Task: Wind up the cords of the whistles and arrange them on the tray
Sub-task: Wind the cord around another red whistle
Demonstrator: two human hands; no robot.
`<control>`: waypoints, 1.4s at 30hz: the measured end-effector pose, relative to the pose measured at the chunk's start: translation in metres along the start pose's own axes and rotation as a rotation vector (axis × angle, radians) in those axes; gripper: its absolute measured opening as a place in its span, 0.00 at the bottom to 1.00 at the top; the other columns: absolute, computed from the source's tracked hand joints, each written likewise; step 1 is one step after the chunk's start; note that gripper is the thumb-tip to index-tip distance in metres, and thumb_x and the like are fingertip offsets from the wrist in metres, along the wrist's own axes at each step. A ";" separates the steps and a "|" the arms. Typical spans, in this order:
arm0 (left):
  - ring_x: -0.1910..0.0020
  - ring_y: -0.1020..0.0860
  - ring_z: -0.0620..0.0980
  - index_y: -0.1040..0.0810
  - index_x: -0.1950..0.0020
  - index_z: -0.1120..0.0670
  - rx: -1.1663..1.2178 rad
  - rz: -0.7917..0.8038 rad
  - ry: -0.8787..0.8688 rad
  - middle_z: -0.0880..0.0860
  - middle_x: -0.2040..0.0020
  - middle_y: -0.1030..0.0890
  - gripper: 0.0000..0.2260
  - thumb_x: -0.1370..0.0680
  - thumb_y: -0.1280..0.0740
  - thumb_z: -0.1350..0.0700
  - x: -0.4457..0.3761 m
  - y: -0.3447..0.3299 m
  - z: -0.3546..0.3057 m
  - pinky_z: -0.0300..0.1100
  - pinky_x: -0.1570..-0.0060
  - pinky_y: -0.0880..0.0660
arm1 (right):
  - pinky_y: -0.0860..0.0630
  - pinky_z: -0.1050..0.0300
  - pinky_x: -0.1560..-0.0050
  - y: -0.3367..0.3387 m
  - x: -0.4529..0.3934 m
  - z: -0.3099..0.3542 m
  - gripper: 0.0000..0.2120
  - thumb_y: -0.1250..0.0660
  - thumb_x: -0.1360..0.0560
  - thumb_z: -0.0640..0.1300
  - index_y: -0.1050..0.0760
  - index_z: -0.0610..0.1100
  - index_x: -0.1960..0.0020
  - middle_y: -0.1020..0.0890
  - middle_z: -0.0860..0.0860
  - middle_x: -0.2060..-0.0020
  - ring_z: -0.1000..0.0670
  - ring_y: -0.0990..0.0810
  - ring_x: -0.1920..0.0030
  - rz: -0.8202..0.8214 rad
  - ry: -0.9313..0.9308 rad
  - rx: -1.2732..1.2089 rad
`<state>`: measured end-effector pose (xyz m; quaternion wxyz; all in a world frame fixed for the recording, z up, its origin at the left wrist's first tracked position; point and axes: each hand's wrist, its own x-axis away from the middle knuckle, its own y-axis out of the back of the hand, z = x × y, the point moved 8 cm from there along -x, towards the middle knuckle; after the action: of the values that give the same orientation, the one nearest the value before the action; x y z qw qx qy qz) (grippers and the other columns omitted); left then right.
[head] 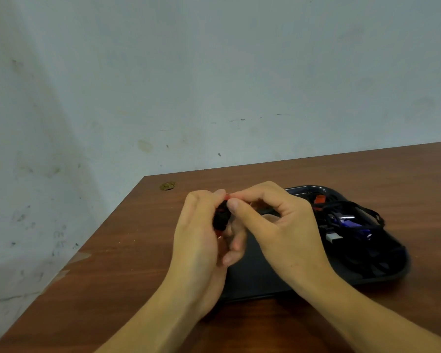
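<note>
Both hands meet above the left part of a black tray (260,278) on a brown table. My left hand (201,238) is shut on a red whistle with black cord wound around it (220,217); only bits of red show. My right hand (278,220) pinches the top of the same whistle between thumb and forefinger. On the tray's right side lie a red whistle (319,200), a blue whistle (346,221) and a white piece (332,237), all tangled in loose black cords (367,212).
The wooden table (127,263) ends at a left edge and a far edge against a pale stained wall. A small brownish scrap (167,186) lies near the far left corner. The tray's near edge sits close to my forearms.
</note>
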<state>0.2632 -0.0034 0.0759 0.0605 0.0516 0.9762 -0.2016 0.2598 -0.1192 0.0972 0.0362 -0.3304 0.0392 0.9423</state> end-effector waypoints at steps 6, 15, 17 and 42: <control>0.76 0.43 0.48 0.25 0.68 0.56 0.025 -0.098 0.047 0.52 0.72 0.37 0.18 0.20 0.41 0.51 0.009 0.001 0.000 0.43 0.73 0.51 | 0.21 0.59 0.63 -0.010 0.003 0.013 0.07 0.28 0.28 0.49 0.18 0.51 0.50 0.19 0.56 0.57 0.51 0.18 0.55 0.114 0.091 0.064; 0.79 0.46 0.45 0.32 0.68 0.53 0.031 0.062 0.198 0.50 0.74 0.41 0.13 0.32 0.37 0.45 0.018 -0.009 0.007 0.36 0.79 0.50 | 0.25 0.59 0.59 -0.010 0.000 0.017 0.05 0.30 0.25 0.47 0.26 0.55 0.54 0.23 0.58 0.57 0.54 0.22 0.56 0.273 0.154 0.114; 0.78 0.47 0.45 0.32 0.68 0.53 0.055 0.081 0.230 0.49 0.74 0.41 0.12 0.34 0.36 0.45 0.021 -0.011 0.007 0.35 0.80 0.50 | 0.23 0.53 0.57 -0.011 -0.001 0.018 0.07 0.31 0.25 0.44 0.26 0.54 0.54 0.23 0.58 0.57 0.55 0.22 0.56 0.302 0.151 0.089; 0.79 0.43 0.45 0.35 0.55 0.47 0.070 0.263 -0.063 0.53 0.69 0.37 0.03 0.26 0.42 0.56 0.014 -0.015 -0.012 0.31 0.78 0.40 | 0.21 0.62 0.55 -0.004 -0.003 0.024 0.07 0.29 0.24 0.46 0.24 0.43 0.54 0.19 0.53 0.58 0.52 0.15 0.61 0.261 0.121 -0.062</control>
<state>0.2463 -0.0116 0.0904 0.1151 0.1748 0.9511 -0.2273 0.2478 -0.1133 0.1181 -0.0991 -0.3795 0.0547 0.9182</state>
